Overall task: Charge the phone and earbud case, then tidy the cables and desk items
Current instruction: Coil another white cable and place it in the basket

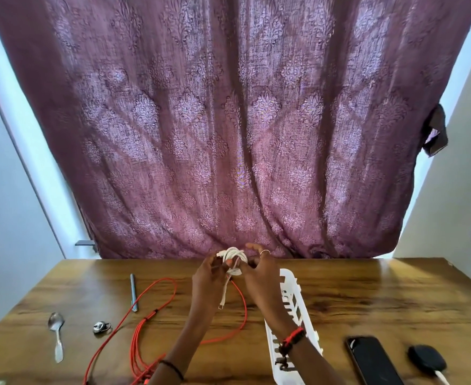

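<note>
Both hands are raised over the middle of the wooden desk [367,298]. My left hand [208,276] and my right hand [259,270] hold a coiled white cable [234,258] between them; its loose end with a plug [221,306] hangs down below the hands. A long red cable [156,315] lies in loops on the desk under my left forearm. At the front right lies a black phone [373,359]. Beside it sits a dark earbud case [426,358] with a white plug [441,377] at its near side.
A white slotted tray [292,298] lies under my right forearm. On the left lie a blue pen [133,293], a metal spoon [56,334] and a small metal clip [101,327]. A purple patterned curtain [234,120] hangs behind the desk's far edge.
</note>
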